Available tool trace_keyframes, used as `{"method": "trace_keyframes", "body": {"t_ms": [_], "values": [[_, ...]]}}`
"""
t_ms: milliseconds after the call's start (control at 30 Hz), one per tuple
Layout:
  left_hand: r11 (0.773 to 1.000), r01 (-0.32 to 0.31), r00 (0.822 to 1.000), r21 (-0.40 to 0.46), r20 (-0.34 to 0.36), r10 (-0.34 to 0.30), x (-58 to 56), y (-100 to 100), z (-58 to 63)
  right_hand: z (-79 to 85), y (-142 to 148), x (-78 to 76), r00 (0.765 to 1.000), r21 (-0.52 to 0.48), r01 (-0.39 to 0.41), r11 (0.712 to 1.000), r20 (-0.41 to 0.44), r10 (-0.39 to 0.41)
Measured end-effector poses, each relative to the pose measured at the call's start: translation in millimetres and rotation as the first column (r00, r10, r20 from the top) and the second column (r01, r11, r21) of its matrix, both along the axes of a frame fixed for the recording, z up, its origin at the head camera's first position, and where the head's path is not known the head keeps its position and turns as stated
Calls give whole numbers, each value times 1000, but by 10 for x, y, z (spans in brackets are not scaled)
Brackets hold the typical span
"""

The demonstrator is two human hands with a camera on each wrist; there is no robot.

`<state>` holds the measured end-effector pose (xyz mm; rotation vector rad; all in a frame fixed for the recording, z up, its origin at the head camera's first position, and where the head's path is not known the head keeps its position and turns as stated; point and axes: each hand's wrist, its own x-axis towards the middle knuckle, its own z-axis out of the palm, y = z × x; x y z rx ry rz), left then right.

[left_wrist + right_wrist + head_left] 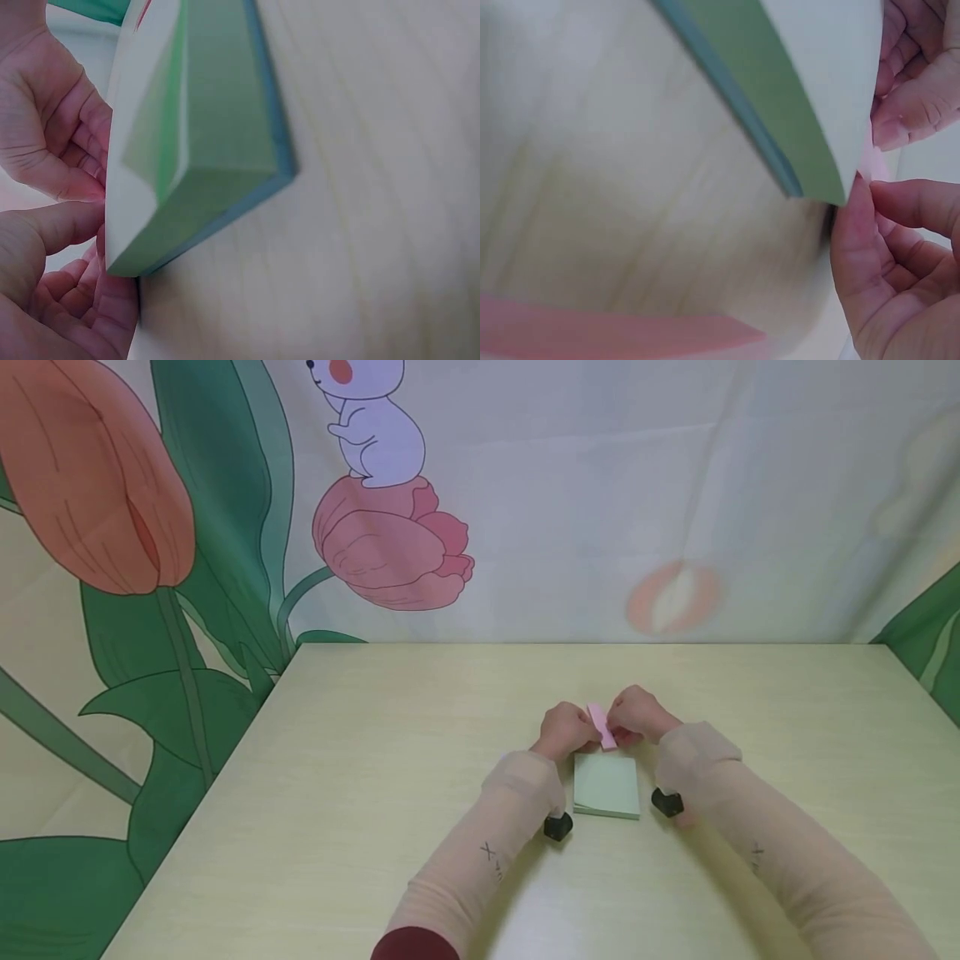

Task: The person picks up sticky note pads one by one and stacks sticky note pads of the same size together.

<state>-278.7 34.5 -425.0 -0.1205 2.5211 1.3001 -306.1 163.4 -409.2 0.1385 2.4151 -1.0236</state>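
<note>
A narrow strip of folded pink paper (600, 727) stands tilted between my two hands, just beyond a pale green pad of notepaper (606, 783). My left hand (567, 730) pinches the strip's left side between thumb and finger. On the other side my right hand (639, 713) pinches it too, its thumb and fingertip meeting at the pink paper (868, 162) in the right wrist view. The green pad (229, 97) hides most of the strip in the left wrist view. One top sheet of the pad lifts slightly at its near corner.
Another pink paper piece (615, 328) lies on the table under my right wrist, mostly covered by the sleeve in the head view. A pale wooden table (337, 793) spreads around the pad. Behind its far edge hangs a printed flower curtain (555, 510).
</note>
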Motion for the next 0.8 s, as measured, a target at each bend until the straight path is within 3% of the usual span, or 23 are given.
{"method": "trace_keyframes", "body": {"t_ms": [267,400,567,800], "values": [[1000,14,1000,-16,7,-14,3,26,-13,8,19,24,1000,1,-12,1000,-5,12],[999,8,1000,-33,3,-8,23,23,-2,25,-14,41,998,59,-40,997,-48,42],[989,3,997,-146,-71,-13,41,-30,40,51,-71,43,980,185,-96,978,-156,126],[974,-22,994,-226,-112,-3,6,-163,91,80,-155,19,978,252,-105,962,-150,146]]}}
